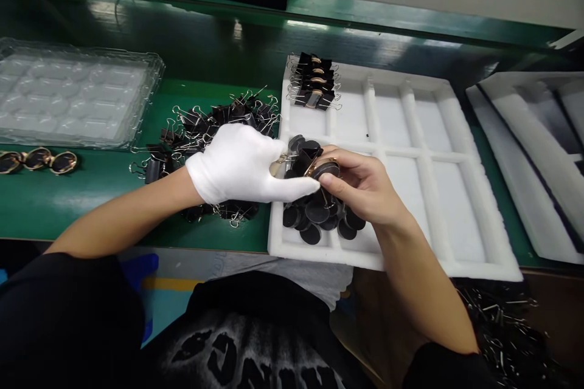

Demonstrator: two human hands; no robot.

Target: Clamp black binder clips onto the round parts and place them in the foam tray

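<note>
My left hand (241, 164), in a white glove, pinches a black binder clip (306, 159) by its wire handles. In my bare right hand (367, 185), thumb and fingers grip a round black piece with a gold rim (326, 168). The clip's jaws meet the edge of this piece; my fingers partly hide how far they reach over it. Below both hands, several round black discs (317, 211) lie heaped in the near left compartments of a white foam tray (424, 161). A row of clipped gold-rimmed pieces (314, 82) stands in its far left compartment.
Left of the tray spreads a pile of binder clips (237, 112) on the green table (114, 206). Farther left are gold-rimmed round pieces (39, 159) and clear plastic trays (77, 94). More white foam trays (529, 134) lean at right, above a dark heap of clips (511, 328).
</note>
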